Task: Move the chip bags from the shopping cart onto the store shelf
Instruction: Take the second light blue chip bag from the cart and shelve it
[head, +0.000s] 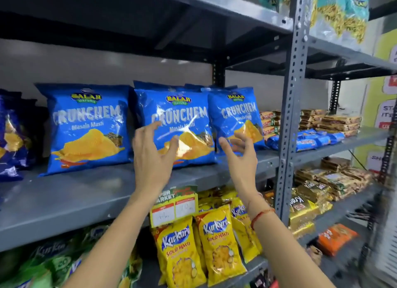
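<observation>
Three blue Crunchem chip bags stand upright on the grey shelf point(64, 201): a left bag point(86, 126), a middle bag point(178, 118) and a right bag point(236, 113). My left hand point(153, 156) is raised in front of the middle bag's lower left part, fingers spread, holding nothing. My right hand point(240, 156) hovers with fingers apart just in front of the right bag's lower edge, between the middle and right bags. Whether the fingertips touch the bags is unclear. The shopping cart is out of view.
Dark blue bags point(10, 137) stand at the shelf's far left. A grey perforated upright post point(290, 116) rises right of the bags, with biscuit packs point(322, 124) beyond it. Yellow Kurkure bags point(204, 244) and green bags point(53, 264) fill the shelf below, behind a price tag point(174, 206).
</observation>
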